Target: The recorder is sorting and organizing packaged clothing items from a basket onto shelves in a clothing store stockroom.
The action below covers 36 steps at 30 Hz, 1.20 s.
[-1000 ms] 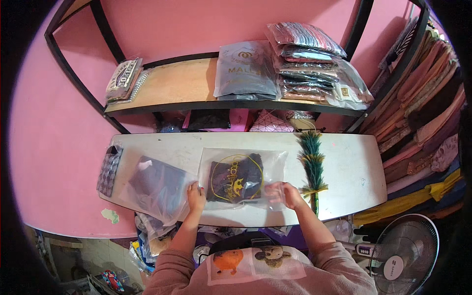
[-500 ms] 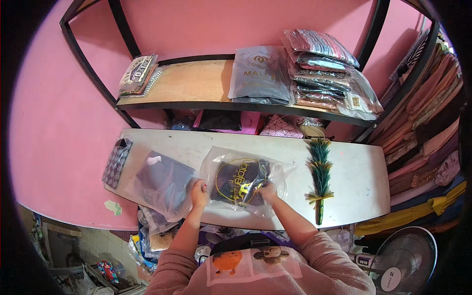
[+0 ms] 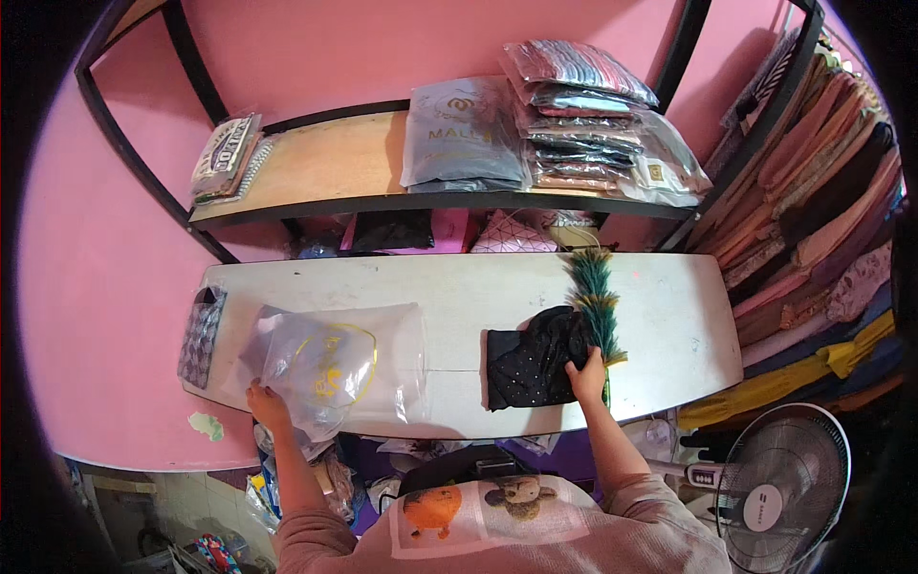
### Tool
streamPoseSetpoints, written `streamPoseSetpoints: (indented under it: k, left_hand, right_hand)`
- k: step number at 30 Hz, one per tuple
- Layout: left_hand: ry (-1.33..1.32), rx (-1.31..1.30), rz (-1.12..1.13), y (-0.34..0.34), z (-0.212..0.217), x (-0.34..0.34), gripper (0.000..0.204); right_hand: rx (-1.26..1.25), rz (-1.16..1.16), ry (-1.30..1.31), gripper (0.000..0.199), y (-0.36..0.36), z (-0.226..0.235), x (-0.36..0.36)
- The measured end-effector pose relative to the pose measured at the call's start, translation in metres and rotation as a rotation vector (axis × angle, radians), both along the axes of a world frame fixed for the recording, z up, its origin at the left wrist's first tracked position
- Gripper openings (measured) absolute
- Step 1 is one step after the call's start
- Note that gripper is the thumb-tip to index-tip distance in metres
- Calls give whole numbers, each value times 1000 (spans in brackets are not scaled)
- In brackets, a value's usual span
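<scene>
"Black garment (image 3: 528, 371), folded on your white counter (image 3: 449, 287): what has it?"

"Your right hand (image 3: 589, 376); its fingers grip the right edge, beside the green feather duster (image 3: 596, 306)."

"And your left hand (image 3: 269, 406)?"

"It is at the lower left of the gold-printed clear bag (image 3: 397, 354); I cannot tell whether those fingers pinch the plastic."
</scene>
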State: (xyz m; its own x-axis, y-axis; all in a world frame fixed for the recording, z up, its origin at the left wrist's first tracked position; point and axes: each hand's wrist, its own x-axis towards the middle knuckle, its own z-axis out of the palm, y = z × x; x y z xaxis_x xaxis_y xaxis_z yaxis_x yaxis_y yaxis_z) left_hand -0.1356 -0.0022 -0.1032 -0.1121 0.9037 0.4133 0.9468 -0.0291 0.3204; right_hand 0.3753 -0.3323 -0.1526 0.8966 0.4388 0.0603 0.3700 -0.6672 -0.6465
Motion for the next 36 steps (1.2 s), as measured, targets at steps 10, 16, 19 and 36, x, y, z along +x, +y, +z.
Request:
streamPoseSetpoints:
  k: [10,16,19,36]
  left_hand:
    - [-31,123,-582,-25,35,104,43]
    - [5,-71,-887,-70,61,198,41]
    - [-14,-172,-916,-65,48,211,50]
    - [-113,-541,-1007,-69,27,228,49]
  right_hand:
    - [-222,14,-30,15,33,60,-14]
    - [178,68,225,24,33,44,0]
    - [528,115,462,38,45,55,7]
    - [771,680,810,22,118,262,-10]
